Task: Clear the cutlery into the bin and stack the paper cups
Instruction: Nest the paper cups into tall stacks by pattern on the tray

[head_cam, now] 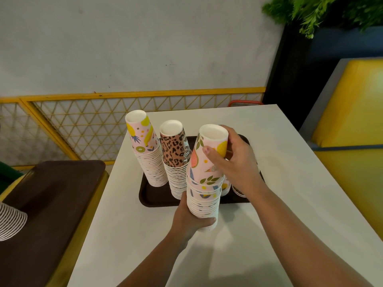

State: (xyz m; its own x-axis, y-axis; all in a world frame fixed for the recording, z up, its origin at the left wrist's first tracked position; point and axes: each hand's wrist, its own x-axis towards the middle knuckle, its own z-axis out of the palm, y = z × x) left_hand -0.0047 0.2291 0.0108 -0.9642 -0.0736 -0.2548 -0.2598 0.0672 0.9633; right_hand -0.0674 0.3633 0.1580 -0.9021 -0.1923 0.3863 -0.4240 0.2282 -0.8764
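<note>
Above the tray (pixel 154 195) — both hands grip the cup stack (pixel 204 193): left hand (pixel 189 220) low, right hand (pixel 234 160) high.

Illumination was soft, even and moderately bright. The forearms cast diffuse shadows on the white worktop (pixel 290 162) toward its near edge. Wide-angle distortion bowed the yellow lattice fence (pixel 83 121) left of the worktop. Focus was slightly soft throughout; no strong glare appeared.
</note>
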